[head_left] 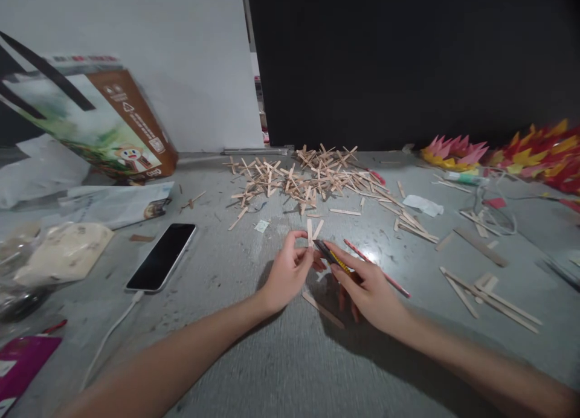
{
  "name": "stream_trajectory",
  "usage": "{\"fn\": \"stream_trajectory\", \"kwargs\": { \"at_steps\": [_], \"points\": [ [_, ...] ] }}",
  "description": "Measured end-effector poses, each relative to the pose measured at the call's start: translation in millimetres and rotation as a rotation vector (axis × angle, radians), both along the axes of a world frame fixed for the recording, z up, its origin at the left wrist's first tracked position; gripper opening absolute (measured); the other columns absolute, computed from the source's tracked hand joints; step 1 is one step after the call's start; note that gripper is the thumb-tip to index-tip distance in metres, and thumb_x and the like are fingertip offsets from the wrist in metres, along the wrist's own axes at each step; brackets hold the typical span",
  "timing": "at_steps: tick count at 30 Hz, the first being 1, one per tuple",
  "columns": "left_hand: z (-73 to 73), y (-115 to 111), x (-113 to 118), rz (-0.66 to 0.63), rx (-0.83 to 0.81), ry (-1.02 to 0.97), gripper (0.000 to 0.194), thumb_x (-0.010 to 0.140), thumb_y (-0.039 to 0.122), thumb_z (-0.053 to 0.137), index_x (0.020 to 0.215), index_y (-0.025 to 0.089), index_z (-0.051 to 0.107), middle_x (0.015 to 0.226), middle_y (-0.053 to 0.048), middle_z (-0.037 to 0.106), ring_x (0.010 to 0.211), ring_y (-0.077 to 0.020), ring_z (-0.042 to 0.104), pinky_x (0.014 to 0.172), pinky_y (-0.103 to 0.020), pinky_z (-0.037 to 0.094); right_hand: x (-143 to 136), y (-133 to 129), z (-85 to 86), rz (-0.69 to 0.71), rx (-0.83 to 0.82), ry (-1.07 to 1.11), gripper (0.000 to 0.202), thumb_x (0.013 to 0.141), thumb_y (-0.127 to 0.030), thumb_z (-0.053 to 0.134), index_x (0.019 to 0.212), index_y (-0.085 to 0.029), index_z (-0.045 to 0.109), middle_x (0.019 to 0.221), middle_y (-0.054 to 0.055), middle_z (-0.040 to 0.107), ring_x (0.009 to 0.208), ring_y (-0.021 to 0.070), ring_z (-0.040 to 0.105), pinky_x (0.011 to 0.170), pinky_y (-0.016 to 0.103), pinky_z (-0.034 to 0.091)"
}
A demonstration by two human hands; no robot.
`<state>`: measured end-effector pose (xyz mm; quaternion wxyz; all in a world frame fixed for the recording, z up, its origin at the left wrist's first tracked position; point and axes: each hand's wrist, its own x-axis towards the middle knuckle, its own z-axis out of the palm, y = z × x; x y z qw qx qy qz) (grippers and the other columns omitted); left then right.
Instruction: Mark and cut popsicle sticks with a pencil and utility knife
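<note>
Between the thumb and fingers of my left hand [290,267] are two pale wooden craft sticks [310,232], spread in a narrow V with their tips up. My right hand [369,285] is closed around a black utility knife [333,258] with yellow markings. The front end of the knife is right beside the sticks, but I cannot tell whether it touches them. Where the sticks meet is partly covered by my fingers. Below my hands a loose craft stick [322,309] lies on the grey table [254,369]. A red patterned pencil [378,268] lies beyond my right hand.
A pile of crossed craft sticks [290,179] spreads across the back. More loose sticks [489,300] lie to the right, near paper crowns [455,152]. On the left are a phone [162,257] with a cable, plastic packages [66,252] and a printed bag [115,125].
</note>
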<state>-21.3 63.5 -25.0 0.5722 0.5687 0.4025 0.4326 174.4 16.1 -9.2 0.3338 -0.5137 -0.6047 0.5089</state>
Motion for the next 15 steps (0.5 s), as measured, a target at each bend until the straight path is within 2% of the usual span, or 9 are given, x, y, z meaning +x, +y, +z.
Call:
{"fn": "stream_trajectory", "kwargs": {
  "at_steps": [7, 12, 15],
  "points": [
    [-0.4, -1, -1, -0.010, 0.027, 0.052, 0.040, 0.101, 0.050, 0.059, 0.124, 0.023, 0.042, 0.084, -0.003, 0.076, 0.079, -0.0210, 0.077, 0.078, -0.033, 0.057, -2, 0, 4.7, -0.007, 0.021, 0.011, 0.058, 0.102, -0.050, 0.057, 0.157, -0.034, 0.052, 0.058, -0.002, 0.062, 0.035, 0.0132, 0.054, 0.031, 0.024, 0.043],
    [-7.8, -1, -1, -0.021, 0.069, 0.061, 0.037, 0.103, 0.048, 0.056, 0.126, 0.024, 0.041, 0.088, -0.005, 0.078, 0.084, -0.0222, 0.078, 0.081, -0.035, 0.058, -1, -1, 4.7, 0.005, 0.035, -0.006, 0.057, 0.103, -0.049, 0.055, 0.158, -0.034, 0.052, 0.058, -0.002, 0.062, 0.037, 0.0150, 0.058, 0.032, 0.025, 0.046],
    [-10.2, -2, -2, -0.008, 0.106, 0.093, 0.033, 0.105, 0.046, 0.053, 0.126, 0.024, 0.040, 0.091, -0.006, 0.078, 0.083, -0.0208, 0.078, 0.080, -0.034, 0.058, -4, -3, 4.6, 0.005, 0.034, -0.051, 0.056, 0.104, -0.047, 0.053, 0.158, -0.033, 0.051, 0.066, 0.000, 0.066, 0.037, 0.0138, 0.057, 0.033, 0.025, 0.046]
  ]
}}
